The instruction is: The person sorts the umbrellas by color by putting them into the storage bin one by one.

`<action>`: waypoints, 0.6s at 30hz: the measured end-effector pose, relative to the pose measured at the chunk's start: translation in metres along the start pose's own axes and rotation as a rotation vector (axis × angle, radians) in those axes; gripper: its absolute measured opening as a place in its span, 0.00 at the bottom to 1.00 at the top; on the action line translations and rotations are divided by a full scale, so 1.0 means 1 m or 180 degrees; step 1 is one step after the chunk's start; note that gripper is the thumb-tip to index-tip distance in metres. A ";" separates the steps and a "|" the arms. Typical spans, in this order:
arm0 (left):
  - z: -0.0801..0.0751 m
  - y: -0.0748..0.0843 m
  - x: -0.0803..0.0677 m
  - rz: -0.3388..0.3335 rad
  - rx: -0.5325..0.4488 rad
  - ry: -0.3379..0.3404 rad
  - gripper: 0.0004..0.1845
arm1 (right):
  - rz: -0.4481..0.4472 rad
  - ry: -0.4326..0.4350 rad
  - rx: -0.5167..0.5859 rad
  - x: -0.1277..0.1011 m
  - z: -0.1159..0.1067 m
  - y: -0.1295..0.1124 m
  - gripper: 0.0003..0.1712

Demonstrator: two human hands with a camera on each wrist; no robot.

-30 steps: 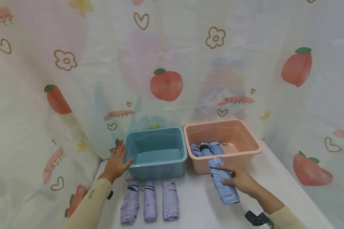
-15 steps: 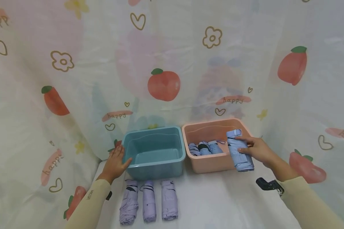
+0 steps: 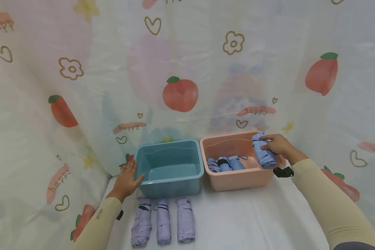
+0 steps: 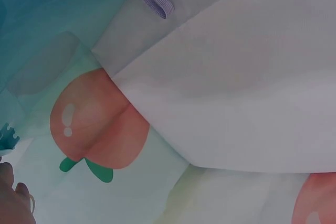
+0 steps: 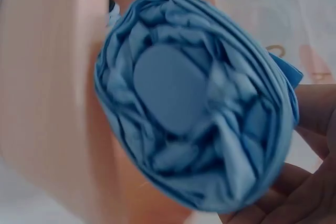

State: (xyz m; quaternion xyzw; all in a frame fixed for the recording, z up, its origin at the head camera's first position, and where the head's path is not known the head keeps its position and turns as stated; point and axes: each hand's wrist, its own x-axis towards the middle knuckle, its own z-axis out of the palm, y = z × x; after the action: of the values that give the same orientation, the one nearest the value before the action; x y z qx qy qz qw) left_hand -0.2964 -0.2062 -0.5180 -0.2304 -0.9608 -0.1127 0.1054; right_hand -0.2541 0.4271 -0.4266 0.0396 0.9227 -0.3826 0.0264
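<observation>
Carried farther since half a second ago: blue folded umbrella [image 3: 264, 151], earlier over the near right wall of the pink bin, now over the bin's far right corner, tilted, far end up. Right hand [image 3: 276, 144] also moved back and left with it, fingers curled round the umbrella's upper part. Right wrist view: round end cap and pleated folds of the same umbrella [image 5: 194, 98] seen end-on, fingers [image 5: 315, 119] wrapped at its right side, pink wall just behind it.

Pink bin [image 3: 237, 177] on the right of the white table [image 3: 237, 215]. Three blue folded umbrellas [image 3: 225, 163] lying side by side on its floor at the left, one with a black band.

Teal bin [image 3: 170, 184] touching the pink bin's left wall, nothing seen inside. Left hand [image 3: 127, 177] unmoved, flat against the teal bin's left wall, fingers straight, thumb at the near corner, gripping nothing.

Three purple folded umbrellas [image 3: 163, 222] in a row on the table, just near of the teal bin, lengthwise toward it.

Peach-print curtain [image 3: 179, 93] behind and at both sides. Left wrist view: mostly that cloth, a strap loop [image 4: 155, 2] at top.
</observation>
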 end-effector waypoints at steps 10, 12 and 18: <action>0.008 0.001 0.000 0.0043 -0.0018 -0.0008 0.42 | -0.0071 -0.0310 -0.0887 0.038 0.018 0.016 0.24; 0.009 0.001 -0.001 0.0021 -0.0014 -0.0035 0.43 | -0.0088 -0.0370 -0.0998 0.042 0.025 0.021 0.24; 0.008 0.001 0.001 0.0098 -0.0011 0.0027 0.43 | -0.0157 -0.0474 -0.1256 0.054 0.033 0.032 0.23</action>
State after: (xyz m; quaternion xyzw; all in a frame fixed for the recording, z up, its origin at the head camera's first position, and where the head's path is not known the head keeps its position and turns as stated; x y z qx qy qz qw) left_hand -0.2977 -0.2032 -0.5254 -0.2448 -0.9565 -0.1138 0.1108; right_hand -0.3043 0.4297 -0.4766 -0.0173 0.9759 -0.1969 0.0924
